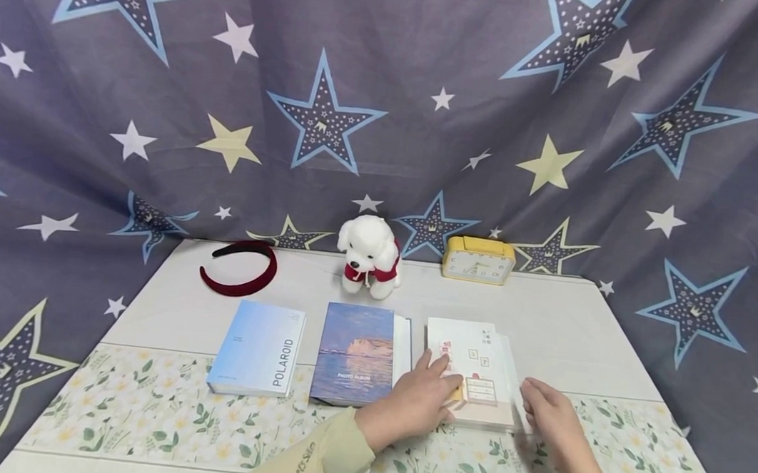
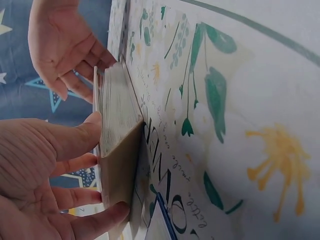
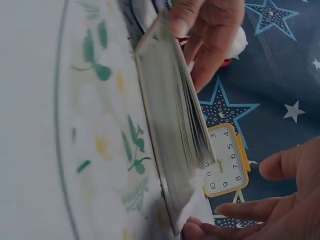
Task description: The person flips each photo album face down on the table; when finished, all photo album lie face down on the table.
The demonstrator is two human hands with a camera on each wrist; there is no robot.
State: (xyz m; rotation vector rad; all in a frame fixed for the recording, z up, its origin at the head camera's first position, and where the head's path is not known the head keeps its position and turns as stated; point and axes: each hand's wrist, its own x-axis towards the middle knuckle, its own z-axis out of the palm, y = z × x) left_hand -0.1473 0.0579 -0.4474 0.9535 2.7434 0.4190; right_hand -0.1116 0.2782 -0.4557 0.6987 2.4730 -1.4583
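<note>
A thick white photo album [image 1: 502,350] with small printed drawings lies at the right of the row. My left hand [image 1: 415,399] rests on its left part, fingers spread over the cover. In the left wrist view, the left thumb [image 2: 82,137] touches the cover's edge and one finger reaches the tan spine [image 2: 120,175]. My right hand [image 1: 553,413] is beside the album's right edge with loosely bent fingers. In the right wrist view its fingertips [image 3: 192,230] are close to the album's lower corner; whether they touch it, I cannot tell. Page edges [image 3: 170,115] show between the covers.
Left of the white album lie a dark blue photo album [image 1: 354,349] and a light blue Polaroid album [image 1: 257,348]. Behind stand a white toy dog [image 1: 368,254] and a yellow clock [image 1: 478,259]. A dark red headband [image 1: 268,273] lies at the back left of the table [image 1: 312,276].
</note>
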